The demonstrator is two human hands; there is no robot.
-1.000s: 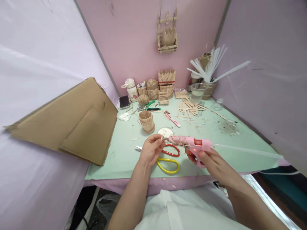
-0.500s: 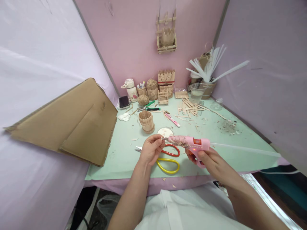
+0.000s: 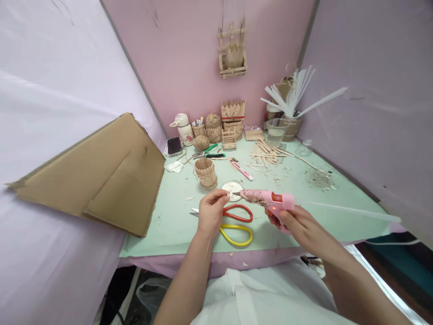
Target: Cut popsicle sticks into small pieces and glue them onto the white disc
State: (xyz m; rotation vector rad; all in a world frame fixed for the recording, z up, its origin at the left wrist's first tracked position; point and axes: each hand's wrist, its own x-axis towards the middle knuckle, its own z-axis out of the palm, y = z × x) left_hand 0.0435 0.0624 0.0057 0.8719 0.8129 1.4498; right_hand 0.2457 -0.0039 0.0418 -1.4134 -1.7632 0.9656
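Note:
A pink hot glue gun (image 3: 259, 197) is held by its handle in my right hand (image 3: 297, 225), its nozzle pointing left. A long clear glue stick (image 3: 352, 209) sticks out of its back end. My left hand (image 3: 213, 210) pinches a small pale piece (image 3: 228, 194) between thumb and fingertips, just left of the nozzle; its kind is too small to tell. Under my hands lie scissors (image 3: 237, 235) with one red and one yellow handle loop. Behind them is a round white dish (image 3: 232, 186) with bits on it. A small wooden-stick cup (image 3: 206, 173) stands farther back.
Craft sticks (image 3: 265, 153) lie heaped at the back right, near a clear plastic cup (image 3: 274, 135). A pink craft knife (image 3: 242, 170) and green-handled pliers (image 3: 214, 155) rest mid-table. A folded cardboard panel (image 3: 101, 176) leans at the left.
The glue gun's nozzle has drawn slightly to the right, away from my left fingertips, leaving a small gap. My left hand keeps its pinch.

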